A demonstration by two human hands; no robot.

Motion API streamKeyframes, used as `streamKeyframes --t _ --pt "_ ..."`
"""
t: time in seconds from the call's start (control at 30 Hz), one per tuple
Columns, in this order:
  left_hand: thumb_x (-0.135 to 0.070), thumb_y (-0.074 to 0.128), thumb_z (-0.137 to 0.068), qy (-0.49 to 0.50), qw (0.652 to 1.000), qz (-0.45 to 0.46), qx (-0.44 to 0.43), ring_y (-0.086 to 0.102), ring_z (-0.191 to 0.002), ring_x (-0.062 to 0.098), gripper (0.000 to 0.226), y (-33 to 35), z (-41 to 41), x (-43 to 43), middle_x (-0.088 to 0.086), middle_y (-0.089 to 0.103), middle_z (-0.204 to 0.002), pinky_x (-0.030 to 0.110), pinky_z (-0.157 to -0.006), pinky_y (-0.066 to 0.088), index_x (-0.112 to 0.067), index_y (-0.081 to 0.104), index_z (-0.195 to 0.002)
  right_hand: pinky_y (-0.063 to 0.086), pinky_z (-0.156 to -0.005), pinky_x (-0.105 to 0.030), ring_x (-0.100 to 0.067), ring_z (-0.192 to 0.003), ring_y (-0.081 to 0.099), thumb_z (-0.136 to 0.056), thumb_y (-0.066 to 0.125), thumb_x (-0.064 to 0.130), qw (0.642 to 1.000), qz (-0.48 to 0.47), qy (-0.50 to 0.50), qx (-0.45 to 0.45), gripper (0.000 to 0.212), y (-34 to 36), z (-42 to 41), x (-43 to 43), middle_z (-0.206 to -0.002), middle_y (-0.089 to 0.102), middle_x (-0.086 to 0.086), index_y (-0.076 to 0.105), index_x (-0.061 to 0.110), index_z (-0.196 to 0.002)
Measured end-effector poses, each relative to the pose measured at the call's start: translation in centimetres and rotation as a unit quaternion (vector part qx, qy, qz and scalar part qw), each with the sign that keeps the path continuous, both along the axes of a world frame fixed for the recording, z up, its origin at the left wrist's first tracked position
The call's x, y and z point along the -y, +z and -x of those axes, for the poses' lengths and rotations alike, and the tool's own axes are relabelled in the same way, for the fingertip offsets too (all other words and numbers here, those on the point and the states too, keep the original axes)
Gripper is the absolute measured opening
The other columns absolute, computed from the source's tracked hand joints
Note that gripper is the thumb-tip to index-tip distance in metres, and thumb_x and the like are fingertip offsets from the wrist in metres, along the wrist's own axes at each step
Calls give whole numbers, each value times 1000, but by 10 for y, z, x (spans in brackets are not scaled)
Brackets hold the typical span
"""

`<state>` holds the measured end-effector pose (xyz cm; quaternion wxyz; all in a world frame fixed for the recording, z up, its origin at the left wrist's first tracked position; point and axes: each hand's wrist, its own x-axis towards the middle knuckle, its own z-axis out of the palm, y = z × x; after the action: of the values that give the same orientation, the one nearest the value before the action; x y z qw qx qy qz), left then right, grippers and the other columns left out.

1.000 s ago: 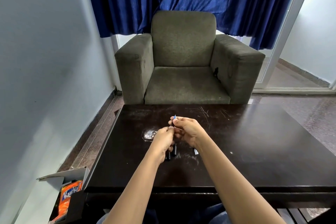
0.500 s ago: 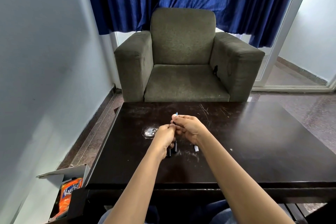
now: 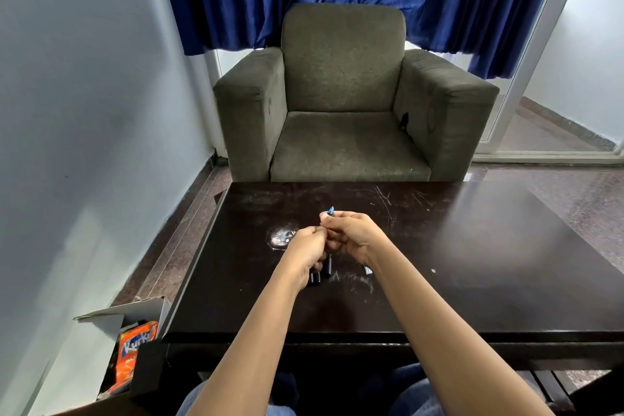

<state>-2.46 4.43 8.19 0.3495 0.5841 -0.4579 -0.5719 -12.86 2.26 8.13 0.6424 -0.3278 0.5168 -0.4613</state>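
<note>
a thin pen (image 3: 330, 211) with a blue tip is pinched in the right hand (image 3: 351, 235) above the middle of the counter (image 3: 472, 263), tip toward 12 o'clock. its lower end seems to be pinched by the curled left hand (image 3: 307, 248), though the contact is hidden. it is judged light, stiff, slim and apt to slip, so it is best held mid-shaft. counted: one pen; two black pieces (image 3: 327, 269) at 6 o'clock of the hands; one pale piece (image 3: 368, 270) at 4 o'clock.
</note>
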Motion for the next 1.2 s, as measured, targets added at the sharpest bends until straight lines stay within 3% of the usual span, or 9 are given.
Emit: streamKeyframes --t 0.13,0.23,0.4,0.6,0.67,0.77,0.9,1.03,1.2 --pt "-22 33 -101 8 1000 -5 2 32 -47 5 25 -3 -4 4 -3 49 -67 16 -37 23 -20 53 -85 46 -43 -21 -9 -56 59 -94 49 -3 999 -15 19 39 20 1 -3 4 -83 67 -3 66 8 -92" --pt "-22 34 -101 11 1000 -12 -4 31 -46 5 25 -4 -9 5 -2 48 -68 14 -34 22 -21 52 -84 46 -50 -21 -11 -68 58 -95 41 -5 998 -23 32 57 28 1 -5 6 -88 67 -1 64 11 -96" --pt "-22 33 -102 9 999 -28 -32 28 -45 4 26 -4 -13 5 -2 49 -68 13 -33 19 -19 51 -85 41 -43 -18 -9 -55 61 -95 34 -7 995 -33 40 89 33 1 -9 5 -86 69 0 60 11 -104" --pt "-21 35 -101 10 999 -33 1 31 -46 4 28 -5 -18 3 -4 52 -67 15 -36 21 -17 56 -82 49 -49 -18 -7 -50 56 -88 66 16 998 -35 41 -30 7 -5 -10 4 -62 62 0 62 12 -84" --pt "-21 35 -102 13 999 -35 -4 31 -47 4 29 -5 -20 3 -3 54 -67 14 -36 21 -17 55 -81 50 -49 -17 -7 -50 58 -88 65 9 999 -28 37 -25 4 -6 -10 4 -66 64 -1 64 12 -86" --pt "-22 35 -101 18 999 -44 -3 32 -47 4 27 -5 -20 4 -3 53 -68 14 -35 21 -18 55 -83 51 -53 -22 -12 -63 61 -94 47 -3 999 -29 42 21 22 -4 -8 6 -87 68 -3 63 11 -100" --pt "-23 35 -101 12 999 -46 6 33 -48 4 24 -5 -22 5 -2 50 -72 15 -37 23 -18 58 -94 52 -51 -22 -10 -61 58 -92 59 10 997 -46 59 7 7 -1 -11 2 -83 65 -4 65 13 -96" --pt "-21 34 -102 7 999 -34 14 33 -48 5 24 -7 -23 3 -4 54 -69 17 -41 21 -18 57 -92 56 -52 -21 -7 -51 61 -91 60 7 998 -50 -13 35 8 -5 -12 7 -75 64 -6 67 10 -93" --pt "-17 33 -102 0 999 -52 -6 31 -48 4 30 -6 -22 0 -3 54 -69 13 -36 20 -19 57 -83 55 -68 -24 -13 -72 65 -89 60 0 972 -25 -187 138 10 -8 1 18 -82 68 -7 65 7 -93"
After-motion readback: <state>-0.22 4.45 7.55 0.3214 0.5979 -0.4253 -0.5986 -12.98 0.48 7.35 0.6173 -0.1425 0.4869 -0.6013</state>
